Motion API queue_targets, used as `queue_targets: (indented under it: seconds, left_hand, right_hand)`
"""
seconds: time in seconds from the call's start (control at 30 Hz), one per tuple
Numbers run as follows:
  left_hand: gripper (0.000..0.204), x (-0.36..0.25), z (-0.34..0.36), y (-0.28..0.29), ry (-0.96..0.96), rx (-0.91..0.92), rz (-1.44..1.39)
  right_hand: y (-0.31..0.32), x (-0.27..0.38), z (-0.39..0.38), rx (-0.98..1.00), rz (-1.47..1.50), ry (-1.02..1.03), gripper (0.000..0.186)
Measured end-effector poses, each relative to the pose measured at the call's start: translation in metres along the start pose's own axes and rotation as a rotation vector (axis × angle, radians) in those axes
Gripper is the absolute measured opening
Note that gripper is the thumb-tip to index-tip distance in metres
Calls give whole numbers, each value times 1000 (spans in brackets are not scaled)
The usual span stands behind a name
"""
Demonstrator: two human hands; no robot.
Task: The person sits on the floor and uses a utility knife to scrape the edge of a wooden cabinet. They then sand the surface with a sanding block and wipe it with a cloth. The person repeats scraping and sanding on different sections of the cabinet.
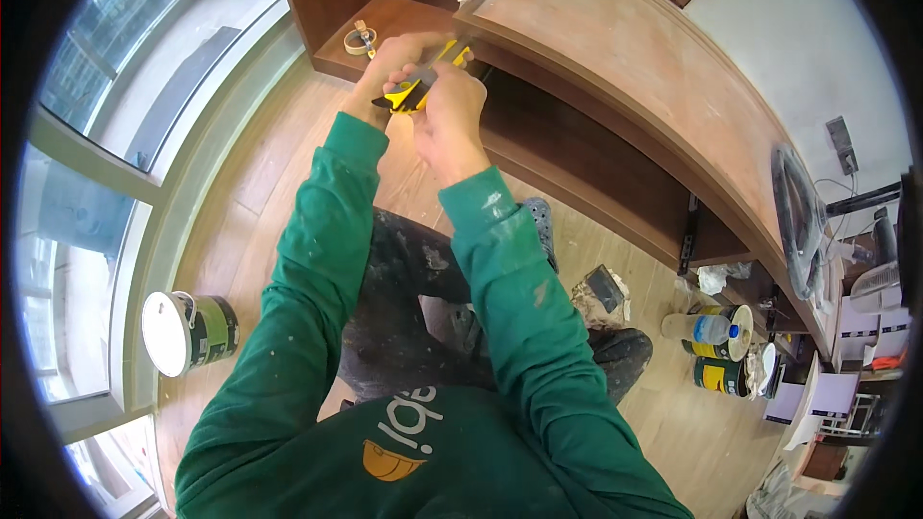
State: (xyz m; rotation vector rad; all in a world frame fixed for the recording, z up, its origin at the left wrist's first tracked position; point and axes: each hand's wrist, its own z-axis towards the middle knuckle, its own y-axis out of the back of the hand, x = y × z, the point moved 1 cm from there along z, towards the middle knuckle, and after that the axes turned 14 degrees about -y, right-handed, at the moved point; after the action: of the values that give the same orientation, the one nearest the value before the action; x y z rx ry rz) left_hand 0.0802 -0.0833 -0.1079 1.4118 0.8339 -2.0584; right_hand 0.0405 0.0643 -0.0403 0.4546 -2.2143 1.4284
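Both hands are together at the near-left corner of a wooden counter [577, 10]. A yellow and black tool, which looks like a utility knife [410, 93], slants between them, its black end toward me. My right hand [454, 108] is closed around it from the right. On its other side my left hand [394, 60] curls its fingers against the same tool, partly hidden behind it. The tool's far end, near the counter's edge, is blurred. Just left of my hands, a roll of tape [360, 41] and a small brush [365, 34] lie on a brown wooden shelf [394, 10].
Below the counter runs an open brown compartment [577, 163]. A bucket with a white lid [168, 333] stands by the window at left. To the right on the floor are a dusty dark block [604, 288], several paint tins [719, 377] and a plastic bottle [710, 330].
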Motion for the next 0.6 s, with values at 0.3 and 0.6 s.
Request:
queue_targets:
  seconds: [0.3,0.6]
  left_hand:
    - [31,28,19,28,72,-46,-66]
    - [33,-26,-32,-43,88,-344,-119]
  right_hand:
    - [0,21,-11,18,-121,-62,20]
    - [78,23,-55,-122,-403,31,23]
